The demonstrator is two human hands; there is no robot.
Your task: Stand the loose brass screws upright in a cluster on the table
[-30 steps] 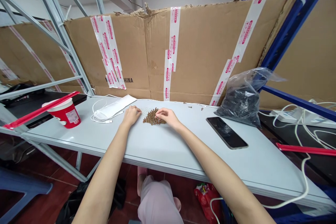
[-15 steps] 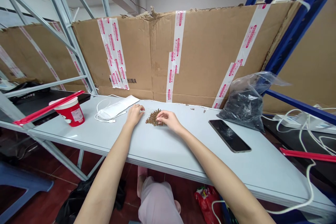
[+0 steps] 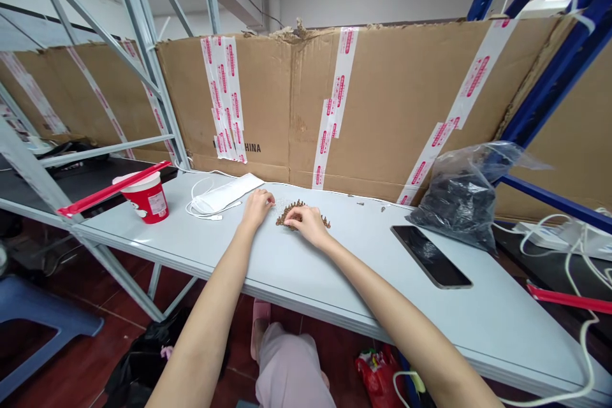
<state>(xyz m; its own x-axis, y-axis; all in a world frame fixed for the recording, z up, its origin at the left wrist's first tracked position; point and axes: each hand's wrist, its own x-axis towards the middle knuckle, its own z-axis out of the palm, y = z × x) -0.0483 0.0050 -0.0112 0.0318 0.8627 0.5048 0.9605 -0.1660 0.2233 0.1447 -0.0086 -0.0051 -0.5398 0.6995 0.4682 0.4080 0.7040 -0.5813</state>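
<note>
A cluster of small brass-brown pieces (image 3: 291,206), many of them standing upright, lies on the light table. They look like screws or pins, too small to tell. My right hand (image 3: 308,224) reaches over the cluster, thumb and fingertips pinched down among the pieces and covering its middle. Whatever sits between those fingertips is hidden. To the left, my left hand (image 3: 258,207) rests at the edge of some tiny clear bits (image 3: 282,201), its fingers curled and fingertips together. What it holds, if anything, cannot be made out.
A red paper cup (image 3: 147,199) and a white power strip with cable (image 3: 229,194) stand left. On the right are a black phone (image 3: 430,256) and a plastic bag of dark material (image 3: 456,204). A cardboard wall (image 3: 382,108) closes the back. A few loose pieces (image 3: 360,204) lie near it.
The view has shifted, so the scene sits further right. My right hand has moved left over the cluster; pieces now show on its right side too. My left hand stays nearly in place.
</note>
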